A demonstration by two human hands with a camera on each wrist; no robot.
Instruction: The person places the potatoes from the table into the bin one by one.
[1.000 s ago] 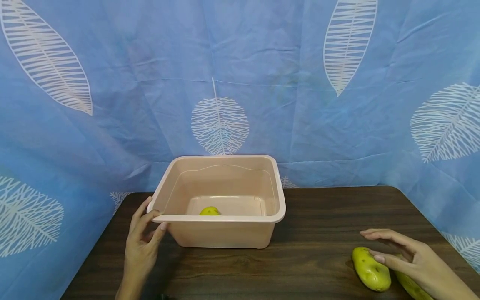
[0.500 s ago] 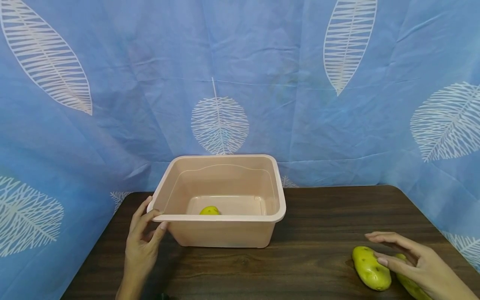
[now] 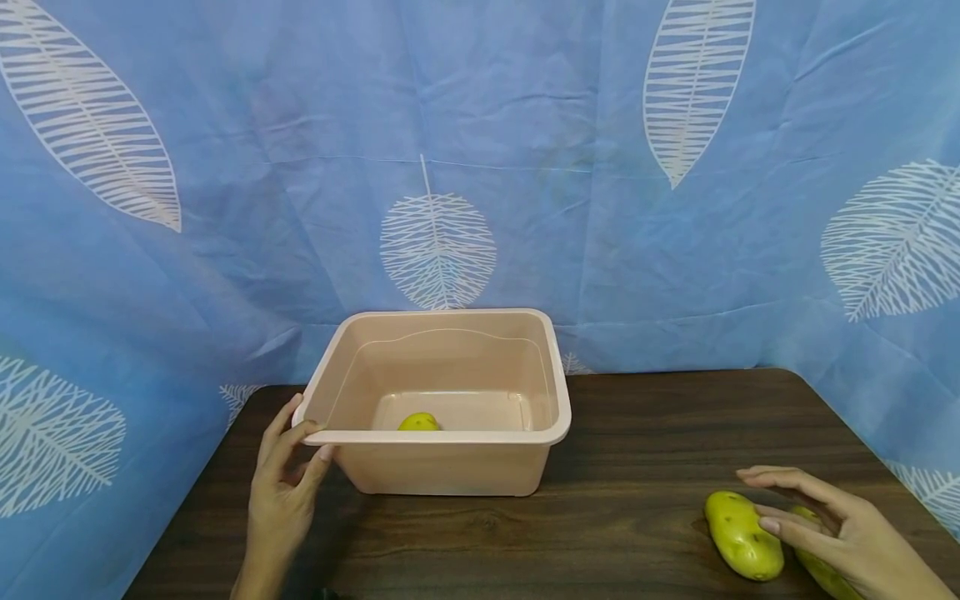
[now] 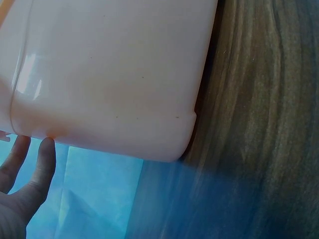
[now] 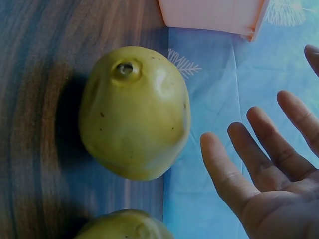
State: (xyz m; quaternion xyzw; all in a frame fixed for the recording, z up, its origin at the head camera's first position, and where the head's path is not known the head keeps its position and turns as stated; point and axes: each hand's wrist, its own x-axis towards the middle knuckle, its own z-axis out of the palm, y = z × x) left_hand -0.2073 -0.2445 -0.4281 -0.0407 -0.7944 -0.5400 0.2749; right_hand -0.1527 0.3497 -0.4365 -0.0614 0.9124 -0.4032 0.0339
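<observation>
We saw a yellow-green potato (image 3: 743, 536) on the table (image 3: 600, 517), right of the tub (image 3: 438, 471), a second potato (image 3: 819, 571) farther right, the right hand (image 3: 843, 517) beside them, fingers apart; the left hand (image 3: 283, 492) pinched the tub's near left corner; a third potato (image 3: 418, 422) lay inside it, blue cloth (image 3: 525, 242) behind

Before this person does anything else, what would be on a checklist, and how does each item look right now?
1. Beige plastic tub upright on the wood-grain table: ok.
2. Left hand holding the tub: ok, fingers at the rim's near left corner, thumb just below.
3. Room inside the tub: ok, bare floor shows beside the inner potato.
4. Right hand ready: ok, its grip is open near the left table potato and right table potato.
5. Potato held: not ok, fingers curl round neither.
6. Dark thing at the head view's bottom edge out of the way: cannot tell, too little shows.
</observation>
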